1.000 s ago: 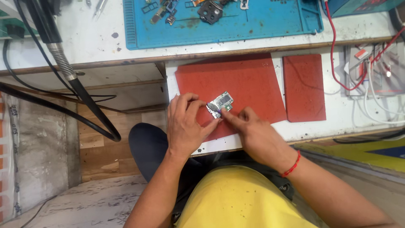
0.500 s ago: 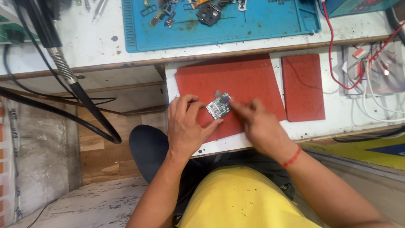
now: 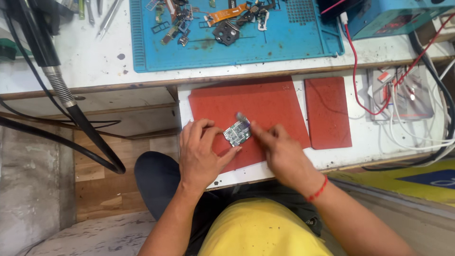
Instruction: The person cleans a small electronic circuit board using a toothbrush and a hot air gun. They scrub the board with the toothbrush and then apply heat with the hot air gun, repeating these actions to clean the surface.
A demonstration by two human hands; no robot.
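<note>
A small circuit board (image 3: 237, 133), greenish with silvery shields, lies near the front left of a red mat (image 3: 265, 102) on a white pull-out shelf (image 3: 365, 142). The left hand (image 3: 199, 151) pinches its near edge between thumb and fingers; the right hand (image 3: 279, 151) presses a pointed forefinger against its far corner. Bare mat stretches behind; a second red pad (image 3: 328, 113) lies just right.

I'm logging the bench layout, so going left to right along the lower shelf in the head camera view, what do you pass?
black hose → left hand → small circuit board → right hand → small red mat → white cables
</note>
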